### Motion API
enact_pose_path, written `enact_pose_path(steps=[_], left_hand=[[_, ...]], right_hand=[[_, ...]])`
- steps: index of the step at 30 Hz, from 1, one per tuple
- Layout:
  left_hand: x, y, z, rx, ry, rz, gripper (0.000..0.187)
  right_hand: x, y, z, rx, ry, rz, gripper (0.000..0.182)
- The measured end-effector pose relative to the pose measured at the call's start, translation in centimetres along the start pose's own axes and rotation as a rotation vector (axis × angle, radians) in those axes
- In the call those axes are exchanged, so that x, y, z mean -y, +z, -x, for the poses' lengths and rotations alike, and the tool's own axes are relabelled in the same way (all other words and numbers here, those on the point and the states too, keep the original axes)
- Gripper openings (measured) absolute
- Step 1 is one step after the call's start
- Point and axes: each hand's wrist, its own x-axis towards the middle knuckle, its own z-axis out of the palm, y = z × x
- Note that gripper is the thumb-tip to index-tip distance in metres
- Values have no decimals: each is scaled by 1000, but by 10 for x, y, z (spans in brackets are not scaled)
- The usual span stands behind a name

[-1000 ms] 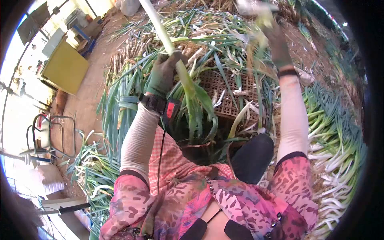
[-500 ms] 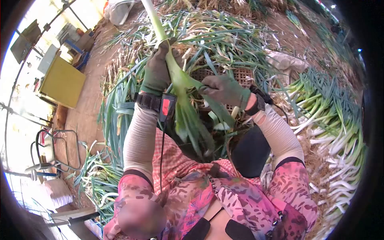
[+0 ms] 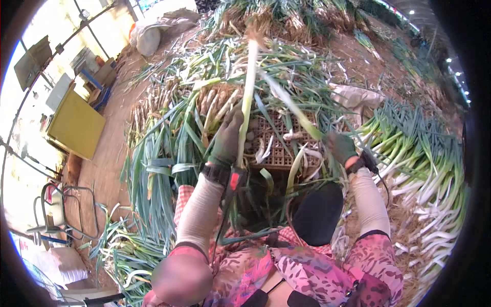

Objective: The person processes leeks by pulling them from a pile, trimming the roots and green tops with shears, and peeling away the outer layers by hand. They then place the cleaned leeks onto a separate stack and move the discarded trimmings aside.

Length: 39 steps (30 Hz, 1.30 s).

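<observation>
My left hand [image 3: 228, 135], in a dark green work glove, is closed around a leek [image 3: 249, 82]. The leek stands nearly upright, with its root end at the top and its white shank bare above my fingers. To the right, my right hand [image 3: 340, 146], gloved alike, grips a peeled leaf sheath [image 3: 291, 105]. This pale strip, blurred by motion, slants up toward the leek's upper end. Beneath and between both hands lies a brown lattice crate [image 3: 271, 158] with scraps on it. Beside my left hand, unpeeled leeks [image 3: 207, 105] lie with brown roots and shanks showing.
Trimmed leeks [image 3: 424, 169] are laid in a long row at the right. More leeks [image 3: 133, 243] lie in a heap at lower left. A yellow cabinet [image 3: 76, 117] and a metal-framed chair [image 3: 64, 210] stand on the left. Bundles of leeks [image 3: 291, 18] are stacked at the back.
My right hand has moved out to the right and down, pulling a leaf sheath off the leek. My left hand has shifted right and lower, and the leek now stands straighter.
</observation>
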Motion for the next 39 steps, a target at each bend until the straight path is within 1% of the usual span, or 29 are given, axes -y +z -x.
enact_pose_path(steps=[1,2,3,4,6,8,10,11,13,15,16,17,18,19,20,21,23,24,25,27,29,31,32,33,34,35,37,38,39], left_hand=[[-2,0,4,-26,-10,1,43],[-3,-1,6,-54,-17,3,40],[-1,-4,7,-98,-26,25,40],[4,-11,6,-142,-37,46,40],[17,-28,-1,-165,-22,151,38],[19,-34,-4,-159,-8,88,35],[13,-21,1,-153,10,117,31],[16,-19,-1,-127,19,63,38],[26,-18,-9,-79,39,-49,52],[24,-9,-5,-67,46,-79,55],[27,-2,-3,-75,52,-54,54],[28,7,-3,-71,54,-28,54],[12,29,6,-140,135,-199,51],[12,31,9,-26,-14,-28,50],[7,43,13,-1,2,-129,49],[5,55,17,43,20,-186,47],[4,77,26,134,62,-251,44],[-2,90,35,91,-3,-273,44],[7,80,27,212,-23,-239,44],[23,70,14,406,162,-297,42],[-4,90,30,398,147,-309,39],[-23,87,31,261,286,-394,35],[-30,68,25,250,351,-446,35],[-41,52,20,177,390,-586,36],[-53,44,21,90,364,-454,35],[-60,34,20,43,369,-368,36],[-69,2,15,-63,326,-280,37],[-67,-10,12,-67,320,-275,37],[-62,-20,9,-73,314,-269,37]], right_hand=[[-38,25,6,117,111,182,28],[-75,45,30,210,89,248,33],[-93,53,36,572,99,364,45],[-105,61,48,813,99,399,44],[-114,64,59,946,143,359,42],[-116,59,38,767,206,227,40],[-108,38,-9,379,285,-41,38],[-97,17,-38,153,300,-240,37],[-58,-41,-92,-261,260,-1020,35],[2,-108,-126,-451,35,-1684,33],[31,-131,-133,-506,-218,-1167,50],[50,-126,-143,-518,-369,-829,46],[84,-149,-125,-489,-427,-405,56],[86,-122,-140,-646,-629,159,65],[117,-151,-112,-468,-635,207,64],[117,-136,-115,-618,-715,354,60],[112,-141,-105,-576,-813,255,38],[103,-150,-98,-653,-851,317,25],[90,-151,-96,-690,-888,290,17],[55,-168,-81,-605,-746,399,9],[-17,-187,-66,-748,-722,304,12],[-80,-227,-17,-516,-251,433,22],[-123,-235,9,-574,-103,372,34],[-146,-251,50,-543,205,372,42],[-181,-262,89,-581,257,179,42],[-218,-263,118,-578,503,260,41],[-229,-266,194,-817,658,336,42],[-264,-255,222,-849,937,345,41],[-316,-229,257,-1138,836,546,41]])
